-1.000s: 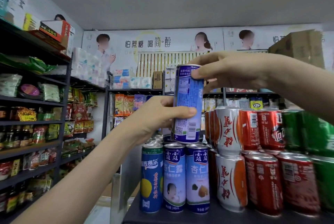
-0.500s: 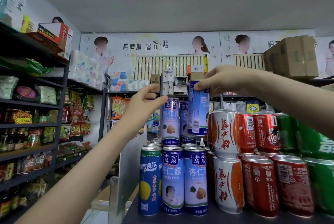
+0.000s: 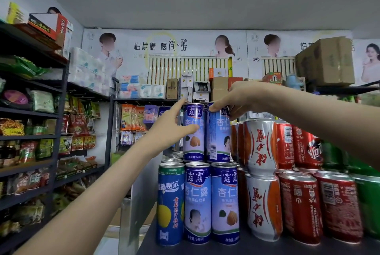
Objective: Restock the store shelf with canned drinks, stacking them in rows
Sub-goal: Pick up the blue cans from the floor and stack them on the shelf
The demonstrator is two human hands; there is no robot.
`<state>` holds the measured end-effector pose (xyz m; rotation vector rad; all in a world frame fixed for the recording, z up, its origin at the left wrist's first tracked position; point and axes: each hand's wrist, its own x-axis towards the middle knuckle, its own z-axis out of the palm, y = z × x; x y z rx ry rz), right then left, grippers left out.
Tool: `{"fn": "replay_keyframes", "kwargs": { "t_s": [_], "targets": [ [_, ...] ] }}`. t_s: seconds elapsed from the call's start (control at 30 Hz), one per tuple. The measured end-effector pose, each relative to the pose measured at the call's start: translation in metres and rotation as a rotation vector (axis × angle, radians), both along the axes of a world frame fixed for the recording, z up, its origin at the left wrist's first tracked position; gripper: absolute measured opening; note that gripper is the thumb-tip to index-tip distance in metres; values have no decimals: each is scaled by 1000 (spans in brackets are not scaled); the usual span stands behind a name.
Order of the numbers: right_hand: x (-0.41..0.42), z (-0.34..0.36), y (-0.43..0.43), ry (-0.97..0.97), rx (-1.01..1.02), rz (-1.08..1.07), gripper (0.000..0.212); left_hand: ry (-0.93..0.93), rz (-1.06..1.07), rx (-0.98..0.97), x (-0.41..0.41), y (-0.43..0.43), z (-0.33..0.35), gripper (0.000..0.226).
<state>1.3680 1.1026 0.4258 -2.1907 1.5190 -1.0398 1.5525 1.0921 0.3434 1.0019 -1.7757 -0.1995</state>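
Note:
Two tall blue-and-lilac drink cans stand in an upper row on top of a lower row of the same cans (image 3: 225, 203). My right hand (image 3: 236, 98) grips the top rim of the right upper can (image 3: 219, 135), which sits upright on the can below. My left hand (image 3: 172, 125) reaches to the left upper can (image 3: 194, 131); its thumb lies across the can's front and its index finger touches the rim. A blue can with a yellow fruit picture (image 3: 170, 203) stands at the lower row's left end.
White-and-orange cans (image 3: 261, 145), red cans (image 3: 298, 205) and green cans (image 3: 368, 199) are stacked two high to the right on the dark shelf (image 3: 257, 247). Snack racks (image 3: 30, 137) line the aisle at left. A cardboard box (image 3: 327, 61) sits up right.
My right hand has lowered its can from mid-air onto the lower row, beside the other upper can. My left hand let go of that can earlier and now touches the left upper can.

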Motion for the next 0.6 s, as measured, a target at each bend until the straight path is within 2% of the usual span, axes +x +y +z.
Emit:
{"fn": "replay_keyframes", "kwargs": {
  "t_s": [0.27, 0.6],
  "targets": [
    [6, 1, -6, -21, 3, -59, 27, 78, -39, 45, 3, -11, -8, 94],
    [13, -3, -12, -34, 15, -81, 27, 185, -213, 104, 0, -15, -13, 101]
  ]
}}
